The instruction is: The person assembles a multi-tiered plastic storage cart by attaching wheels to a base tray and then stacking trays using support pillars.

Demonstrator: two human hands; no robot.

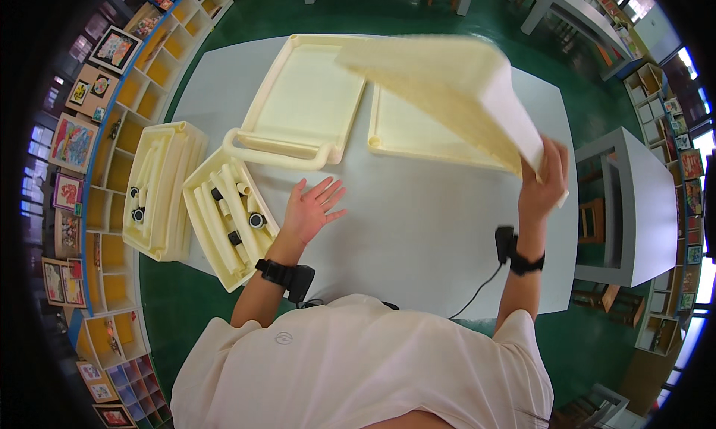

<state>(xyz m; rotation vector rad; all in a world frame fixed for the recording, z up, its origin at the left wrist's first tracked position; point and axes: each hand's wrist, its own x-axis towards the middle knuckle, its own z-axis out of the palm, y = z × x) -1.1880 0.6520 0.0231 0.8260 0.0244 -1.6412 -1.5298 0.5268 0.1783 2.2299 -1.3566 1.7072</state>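
Note:
My right hand [546,177] grips the near right corner of a cream plastic tray [440,65], which is lifted and tilted above the table and partly blurred. Below it lies a second flat cream tray [418,127], half hidden by the raised one. My left hand [312,209] is empty, palm up with fingers spread, over the table. Just beyond it rests a cream tray [306,93] with a curved push handle [280,155] at its near end. Beside my left forearm, a cream bin [192,214] contains several tubes and black caster wheels [257,220].
A grey table [418,235] carries the trays. Further left stands another deep cream bin [179,231] with tubes and casters. Shelves [160,71] with framed pictures line the left side. Another table [649,205] and wooden chairs stand to the right. A cable [477,293] runs from my right wrist.

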